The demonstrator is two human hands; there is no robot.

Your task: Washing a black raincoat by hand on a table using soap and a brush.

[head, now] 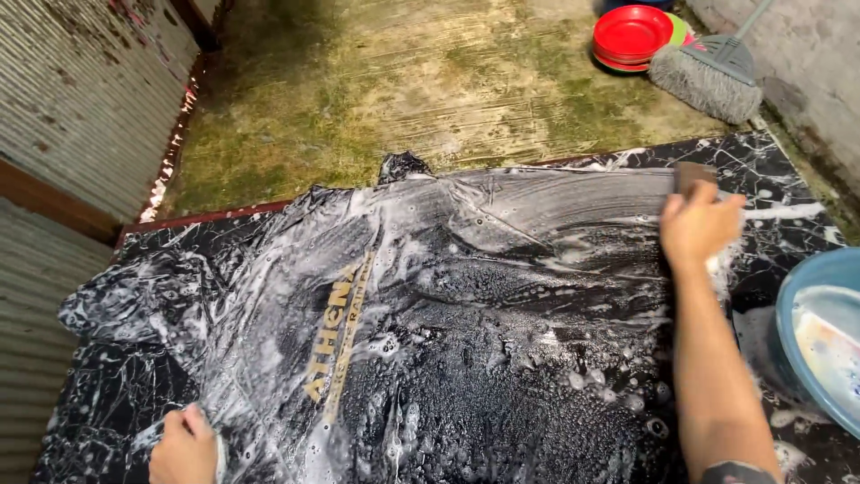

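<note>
Dark garment (430, 314), soaked and spread flat with a band of gold lettering down its middle, covers most of the black marbled counter (770, 170); white suds lie over nearly all of it, thick and bubbly on the near middle, drawn into long streaks across the far right where the brush (694, 175) sits; by the look of it the scrubbing is well along, since lather reaches from the left sleeve to the right edge, though the foam is all in place and nothing looks rinsed, so rinsing seems to be what is left. Right hand (699, 229) reaches out to the far right of the cloth, forearm stretched straight from the near edge, wrist level, fingers curled down and closed on the brown brush, which shows only as a block just beyond the knuckles; left hand (184, 445) rests at the near left edge, pressing a fold of the wet cloth against the counter, fingers bent over it and seemingly gripping it, though they are partly hidden. Blue basin (820, 336) stands at the near right, just beside the right forearm; red plates (632, 36) and a grey broom head (708, 81) lie well apart on the mossy concrete floor (403, 81) beyond; corrugated metal sheeting (81, 99) runs along the left.
</note>
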